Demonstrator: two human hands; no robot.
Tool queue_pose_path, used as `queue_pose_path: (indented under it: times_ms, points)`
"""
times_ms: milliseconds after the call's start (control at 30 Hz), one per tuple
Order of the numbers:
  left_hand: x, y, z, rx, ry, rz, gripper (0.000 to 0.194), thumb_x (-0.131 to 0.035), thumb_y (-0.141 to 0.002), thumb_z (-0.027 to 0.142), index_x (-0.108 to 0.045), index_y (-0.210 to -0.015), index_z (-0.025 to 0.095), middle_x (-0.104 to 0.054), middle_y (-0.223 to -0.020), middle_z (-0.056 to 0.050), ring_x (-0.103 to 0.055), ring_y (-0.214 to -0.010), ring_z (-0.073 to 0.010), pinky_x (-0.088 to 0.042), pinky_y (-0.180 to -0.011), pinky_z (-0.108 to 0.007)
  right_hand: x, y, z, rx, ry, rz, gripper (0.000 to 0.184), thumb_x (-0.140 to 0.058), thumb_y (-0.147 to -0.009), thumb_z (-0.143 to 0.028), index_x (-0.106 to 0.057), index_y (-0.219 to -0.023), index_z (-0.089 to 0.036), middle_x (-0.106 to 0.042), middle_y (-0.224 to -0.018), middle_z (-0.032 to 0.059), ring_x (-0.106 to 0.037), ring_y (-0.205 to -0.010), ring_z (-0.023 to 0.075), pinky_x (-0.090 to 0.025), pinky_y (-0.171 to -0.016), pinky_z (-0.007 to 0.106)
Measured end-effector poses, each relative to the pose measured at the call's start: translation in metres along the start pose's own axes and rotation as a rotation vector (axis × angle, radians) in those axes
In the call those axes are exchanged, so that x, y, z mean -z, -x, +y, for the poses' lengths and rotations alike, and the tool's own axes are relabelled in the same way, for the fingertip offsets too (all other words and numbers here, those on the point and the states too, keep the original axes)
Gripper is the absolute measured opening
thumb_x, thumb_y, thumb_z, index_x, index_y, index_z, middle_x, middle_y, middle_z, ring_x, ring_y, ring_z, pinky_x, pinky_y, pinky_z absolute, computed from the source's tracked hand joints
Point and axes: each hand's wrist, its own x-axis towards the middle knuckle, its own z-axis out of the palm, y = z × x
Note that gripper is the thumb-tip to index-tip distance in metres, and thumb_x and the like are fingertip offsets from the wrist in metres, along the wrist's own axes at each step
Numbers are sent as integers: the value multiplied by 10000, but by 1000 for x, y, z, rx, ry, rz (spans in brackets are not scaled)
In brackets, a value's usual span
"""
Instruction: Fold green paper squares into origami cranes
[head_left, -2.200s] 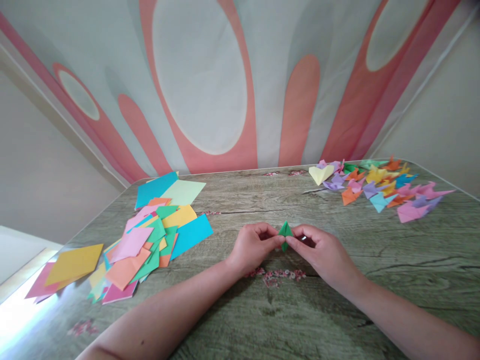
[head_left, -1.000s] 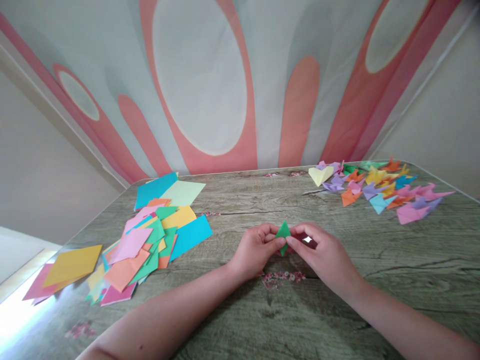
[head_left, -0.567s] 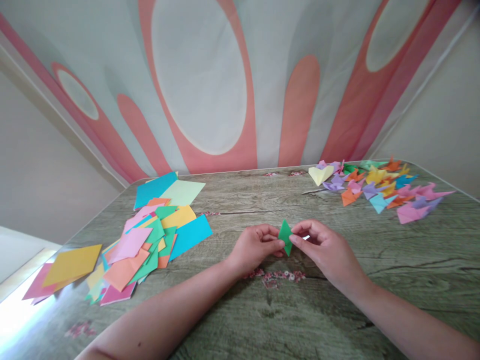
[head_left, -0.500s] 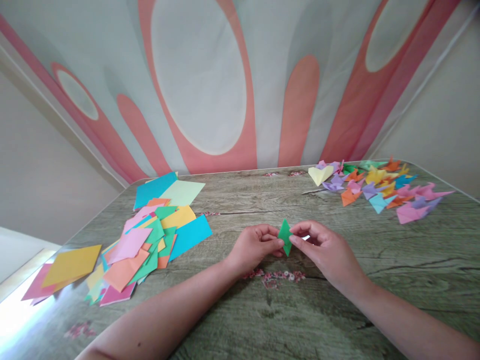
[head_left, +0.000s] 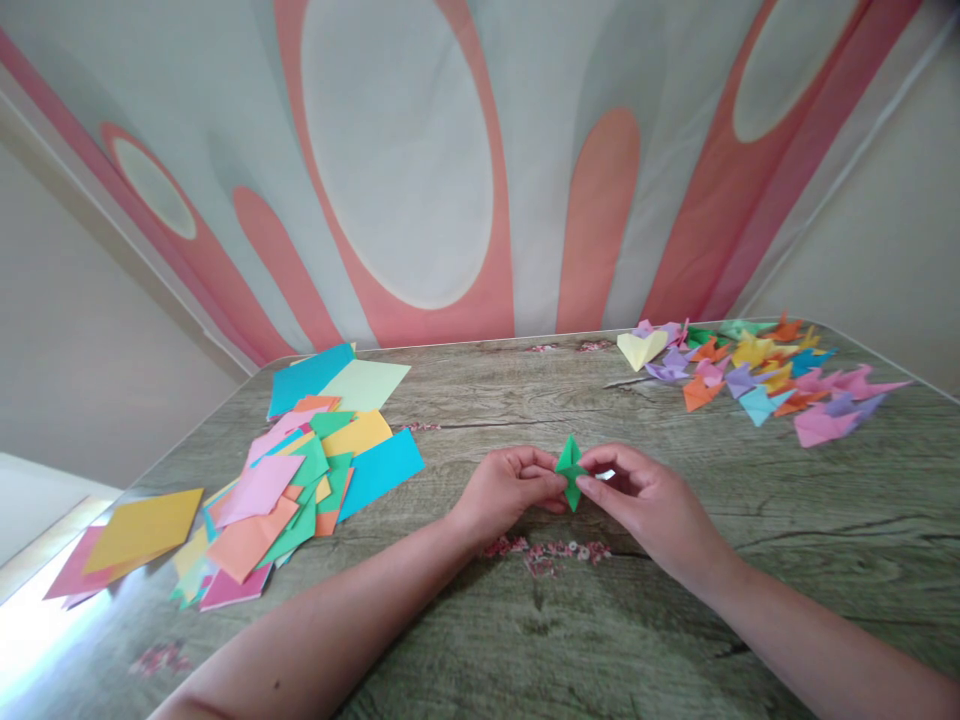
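Note:
A small green folded origami paper [head_left: 572, 472], a narrow diamond in outline, is held upright above the wooden-patterned table [head_left: 510, 390]. My left hand [head_left: 517, 490] pinches its left edge between thumb and fingers. On the opposite edge, the thumb and index finger of my right hand [head_left: 630, 490] are closed on the same piece. A crease runs down its upper half, and the sides stand slightly apart there. The fingers cover part of both side corners.
Loose coloured paper squares [head_left: 262, 490] lie in a heap on the left, with larger blue sheets [head_left: 309, 380] behind and yellow sheets [head_left: 146, 530] at the left edge. Folded paper cranes [head_left: 757, 400] crowd the back right, beside a pale yellow paper heart [head_left: 641, 350]. A patterned cloth [head_left: 536, 200] hangs behind.
The green paper's face has gone from nearly flat to showing an opened upper half with a central crease. Both hands have stayed almost in place.

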Motion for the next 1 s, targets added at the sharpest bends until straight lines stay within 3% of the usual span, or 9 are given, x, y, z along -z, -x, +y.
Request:
queue_pose_path:
  times_ms: [300, 467, 633, 767, 833, 1000]
  points:
    - [6, 0, 1, 81, 102, -70, 362, -814, -671, 370, -665, -856, 98, -728, -781, -80, -696, -727, -170, -556, -741, -299, 1, 1, -5, 219, 39, -5, 121, -599, -845, -204, -713, -846, -246, -685, -903, 29, -645, -868, 185, -488, -802, 313]
    - [4, 1, 6, 131, 126, -69, 330, -795, -675, 330, -639, -862, 108, -728, -778, -88, -709, -726, -197, -565, -731, -332, 1, 1, -5, 234, 104, 7, 157, -579, -840, -180, -715, -817, -255, -689, -907, 28, -651, -879, 187, -494, -814, 319]
    - [2, 0, 0, 56, 3, 17, 363, -814, -654, 390, -621, -792, 116, -702, -694, -33, -666, -601, -132, -562, -688, -284, 0, 3, -7, 255, 142, -17, 174, -548, -867, -221, -719, -860, -256, -693, -947, 33, -651, -908, 195, -498, -830, 324]
    - [1, -1, -3, -30, -54, 54, 358, -791, -671, 419, -634, -804, 126, -699, -706, -25, -660, -628, -132, -552, -693, -274, 3, 3, -11, 87, 100, 36, 187, -532, -898, -325, -671, -984, -234, -705, -966, 36, -656, -851, 188, -511, -753, 301]
    - [0, -2, -4, -81, -95, 65, 323, -769, -693, 408, -645, -806, 133, -695, -710, -19, -649, -634, -128, -542, -687, -262, 4, 2, -11, 45, 117, 17, 204, -548, -890, -383, -670, -931, -224, -709, -925, 35, -653, -830, 193, -506, -732, 300]
    - [-1, -2, -7, -144, -247, 111, 225, -710, -746, 359, -663, -818, 150, -672, -660, 1, -626, -616, -126, -511, -652, -237, 2, 0, -5, 106, 223, -7, 210, -559, -881, -378, -675, -793, -227, -707, -865, 30, -641, -824, 204, -491, -764, 323]
